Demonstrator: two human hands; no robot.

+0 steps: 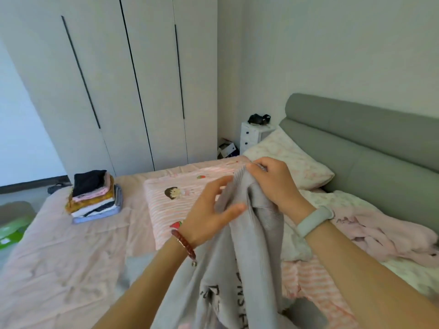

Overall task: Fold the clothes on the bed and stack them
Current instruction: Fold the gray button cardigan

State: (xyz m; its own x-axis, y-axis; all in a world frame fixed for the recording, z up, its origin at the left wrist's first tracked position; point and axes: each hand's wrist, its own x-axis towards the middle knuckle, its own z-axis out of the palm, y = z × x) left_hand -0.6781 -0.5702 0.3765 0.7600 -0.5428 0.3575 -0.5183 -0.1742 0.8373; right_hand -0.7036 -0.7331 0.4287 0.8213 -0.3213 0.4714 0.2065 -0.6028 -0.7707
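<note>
My right hand (273, 184) pinches the grey sweatshirt (237, 257) at its top; my left hand (211, 214) touches it, fingers loose.

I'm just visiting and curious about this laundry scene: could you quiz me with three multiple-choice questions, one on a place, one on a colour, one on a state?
1. Where is the stack of folded clothes?
A. on the far left part of the bed
B. on the pillow
C. on the nightstand

2. What colour is the garment being held up?
A. red
B. grey
C. green

3. What is the right hand doing?
A. resting flat on the bed
B. hanging empty
C. gripping the garment's top edge

Answers: 1 A, the stack sits on the pink bedcover at left. 2 B, the cloth is grey with dark lettering. 3 C, its fingers curl round the fabric.
</note>
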